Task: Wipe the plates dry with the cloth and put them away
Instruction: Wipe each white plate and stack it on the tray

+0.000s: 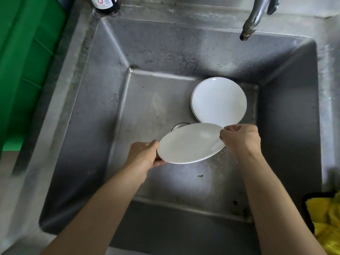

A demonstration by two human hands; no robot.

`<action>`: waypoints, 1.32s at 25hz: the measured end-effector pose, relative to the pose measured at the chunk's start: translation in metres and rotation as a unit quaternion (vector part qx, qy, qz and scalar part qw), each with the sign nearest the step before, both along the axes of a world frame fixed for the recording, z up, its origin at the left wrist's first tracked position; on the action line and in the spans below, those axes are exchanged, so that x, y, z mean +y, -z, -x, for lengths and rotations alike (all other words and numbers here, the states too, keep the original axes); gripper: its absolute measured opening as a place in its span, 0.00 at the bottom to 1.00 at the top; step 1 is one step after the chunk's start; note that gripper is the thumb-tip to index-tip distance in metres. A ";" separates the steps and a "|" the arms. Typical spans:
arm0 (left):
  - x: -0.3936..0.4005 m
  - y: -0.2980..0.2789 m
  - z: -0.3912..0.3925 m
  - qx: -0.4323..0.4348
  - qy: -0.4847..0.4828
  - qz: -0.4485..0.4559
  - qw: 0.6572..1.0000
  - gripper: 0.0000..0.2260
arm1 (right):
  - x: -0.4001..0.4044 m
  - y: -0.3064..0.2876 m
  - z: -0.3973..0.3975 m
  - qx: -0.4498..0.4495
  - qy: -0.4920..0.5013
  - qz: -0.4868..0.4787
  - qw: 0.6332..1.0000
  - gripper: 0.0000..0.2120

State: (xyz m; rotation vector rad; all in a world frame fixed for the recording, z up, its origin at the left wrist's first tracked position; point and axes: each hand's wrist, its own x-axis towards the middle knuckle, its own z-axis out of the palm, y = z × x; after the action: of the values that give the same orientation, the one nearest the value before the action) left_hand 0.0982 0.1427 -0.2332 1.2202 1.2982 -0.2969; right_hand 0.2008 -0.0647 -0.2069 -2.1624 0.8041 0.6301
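Held white plate (190, 143) in lower centre of frame, above floor of steel sink (103, 111), tilted: right edge raised, left edge lower, face up toward camera. Appears as an oval, long axis running from lower left to upper right. Gripped at both ends of that axis. Left hand (145, 155) at plate's lower-left rim, fingers curled round the edge, thumb on top, fingertips showing underneath. Right hand (240, 138) at plate's upper-right rim, fingers curled, pinching the edge from above. Plate spans the gap between the two hands; both forearms enter from bottom of frame. Stacked white plates (219, 100) right of centre, lying flat in far right corner of sink floor, just beyond the held plate and the right hand; at least two rims visible at left edge of stack, exact count cannot be told. Drain (179, 126) partly hidden behind held plate's upper edge. One tap spout (254, 21) at upper right, over the basin. One dark bottle (106, 5) at upper left on sink rim, cropped by frame. Green surface (24, 61) along left edge. Yellow cloth (325, 218) at lower right edge, in a dark container (306, 196), well apart from both hands.
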 end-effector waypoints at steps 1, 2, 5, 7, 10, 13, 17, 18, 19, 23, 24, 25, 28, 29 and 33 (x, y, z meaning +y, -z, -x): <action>-0.001 -0.001 0.000 -0.009 -0.011 -0.003 1.000 0.06 | -0.001 0.001 0.005 -0.011 0.010 -0.024 1.000 0.12; -0.002 -0.003 0.000 -0.021 -0.025 -0.011 0.999 0.06 | -0.001 0.001 0.010 -0.024 0.023 -0.050 0.998 0.12; -0.006 -0.015 -0.005 -0.057 -0.079 -0.025 0.995 0.06 | 0.001 -0.003 0.030 -0.057 0.074 -0.121 0.988 0.13; -0.011 -0.028 -0.009 -0.070 -0.127 0.016 0.989 0.08 | 0.003 -0.005 0.045 -0.075 0.110 -0.163 0.978 0.13; -0.016 -0.040 -0.013 -0.088 -0.168 0.065 0.980 0.12 | 0.004 -0.008 0.060 -0.086 0.174 -0.211 0.958 0.14; -0.017 -0.048 -0.012 -0.109 -0.162 0.108 0.975 0.12 | 0.004 -0.009 0.071 -0.094 0.208 -0.237 0.944 0.16; -0.022 -0.058 -0.008 -0.125 -0.134 0.145 0.972 0.16 | 0.002 -0.018 0.077 -0.106 0.223 -0.266 0.932 0.17; -0.023 -0.062 -0.007 -0.127 -0.133 0.145 0.972 0.17 | 0.002 -0.022 0.079 -0.113 0.218 -0.265 0.933 0.17; -0.024 -0.067 -0.007 -0.134 -0.125 0.142 0.973 0.18 | 0.002 -0.027 0.081 -0.118 0.213 -0.266 0.933 0.17; -0.027 -0.092 -0.006 -0.170 -0.106 0.132 0.971 0.23 | 0.002 -0.056 0.095 -0.137 0.184 -0.273 0.934 0.16; -0.028 -0.099 -0.006 -0.176 -0.101 0.133 0.970 0.23 | 0.001 -0.064 0.099 -0.145 0.172 -0.267 0.937 0.15; -0.031 -0.107 -0.005 -0.178 -0.093 0.133 0.970 0.24 | -0.002 -0.074 0.104 -0.154 0.163 -0.257 0.940 0.14; -0.037 -0.125 0.001 -0.198 -0.055 0.129 0.970 0.24 | -0.015 -0.097 0.118 -0.176 0.136 -0.233 0.947 0.12; -0.038 -0.130 0.002 -0.205 -0.046 0.131 0.969 0.24 | -0.021 -0.102 0.121 -0.185 0.122 -0.212 0.952 0.12; -0.044 -0.150 0.006 -0.232 0.005 0.146 0.962 0.24 | -0.066 -0.123 0.137 -0.273 0.011 -0.016 0.962 0.12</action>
State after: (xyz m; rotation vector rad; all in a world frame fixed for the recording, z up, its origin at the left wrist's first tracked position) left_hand 0.0926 0.0982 -0.0830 0.9701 0.8089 -0.1843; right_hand 0.0639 -0.1307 -0.0843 -2.1399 0.5093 0.0164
